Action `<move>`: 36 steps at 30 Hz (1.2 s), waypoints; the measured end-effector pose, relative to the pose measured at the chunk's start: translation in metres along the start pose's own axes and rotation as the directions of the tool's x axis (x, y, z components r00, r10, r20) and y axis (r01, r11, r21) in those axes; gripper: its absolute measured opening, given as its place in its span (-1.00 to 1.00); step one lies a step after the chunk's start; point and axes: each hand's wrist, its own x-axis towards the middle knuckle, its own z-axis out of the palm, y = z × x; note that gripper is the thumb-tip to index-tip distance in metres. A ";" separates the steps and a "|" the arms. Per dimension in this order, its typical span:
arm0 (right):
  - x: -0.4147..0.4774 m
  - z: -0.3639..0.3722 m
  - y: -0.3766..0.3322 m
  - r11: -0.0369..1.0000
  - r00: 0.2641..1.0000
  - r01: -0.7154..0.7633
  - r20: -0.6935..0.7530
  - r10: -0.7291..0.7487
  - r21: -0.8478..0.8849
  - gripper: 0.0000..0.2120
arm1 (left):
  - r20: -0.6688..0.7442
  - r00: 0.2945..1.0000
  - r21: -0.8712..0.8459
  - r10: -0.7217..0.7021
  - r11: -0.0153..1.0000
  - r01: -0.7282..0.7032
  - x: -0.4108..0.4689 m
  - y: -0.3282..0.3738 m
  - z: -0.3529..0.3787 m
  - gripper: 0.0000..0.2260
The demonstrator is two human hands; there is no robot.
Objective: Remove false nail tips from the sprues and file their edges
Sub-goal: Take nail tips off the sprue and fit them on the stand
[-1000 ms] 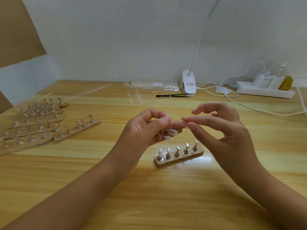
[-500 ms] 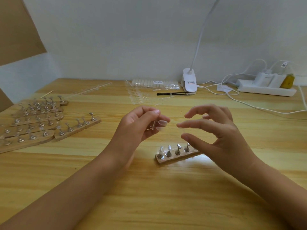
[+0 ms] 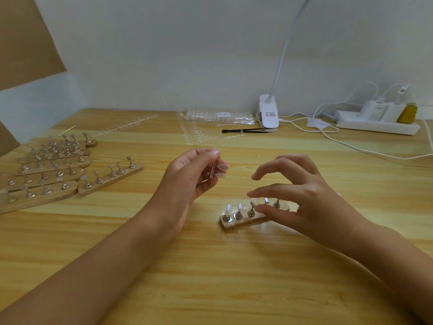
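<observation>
A wooden table is seen from above, with both bare hands raised over its middle. The left hand is closed in a narrow pinch, thumb and forefinger gripping the upper end of a short clear sprue, which hangs roughly upright; two pale false nail tips are still attached to it and project to the right. The right hand is held apart from the sprue, fingers spread and loosely curled, with nothing visibly held; whether a nail tip is carried under the fingers cannot be told. Its lower fingers are positioned just over the right end of a small wooden holder block, on which a row of metal pegs stands; the leftmost peg bears a pale tip. To the left, several further wooden peg strips are laid side by side. At the rear of the table, loose clear sprue strips, a bag of nail tips, a dark slender tool, a white clip lamp and a white power strip with cables are shown near the wall.
</observation>
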 end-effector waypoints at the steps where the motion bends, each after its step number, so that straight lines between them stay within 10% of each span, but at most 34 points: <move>1: 0.000 0.000 0.000 1.000 1.000 0.001 0.005 -0.001 -0.001 -0.70 | 0.001 1.000 0.006 0.000 1.000 0.000 0.000 0.000 0.000 -0.93; 19: 0.001 -0.001 -0.001 0.986 0.990 -0.108 0.100 0.095 0.128 -0.69 | 0.002 1.000 0.048 -0.009 0.999 0.009 -0.004 0.001 0.004 -0.96; 26: 0.006 -0.008 -0.009 0.774 0.906 -0.366 0.008 0.424 0.517 -0.72 | 0.082 0.996 0.139 0.020 0.990 -0.031 -0.009 0.001 0.010 -0.92; 36: 0.008 -0.008 -0.020 0.656 0.878 -0.403 0.067 0.475 0.639 -0.76 | 0.196 0.980 0.187 0.012 0.981 -0.050 -0.012 0.002 0.014 -0.90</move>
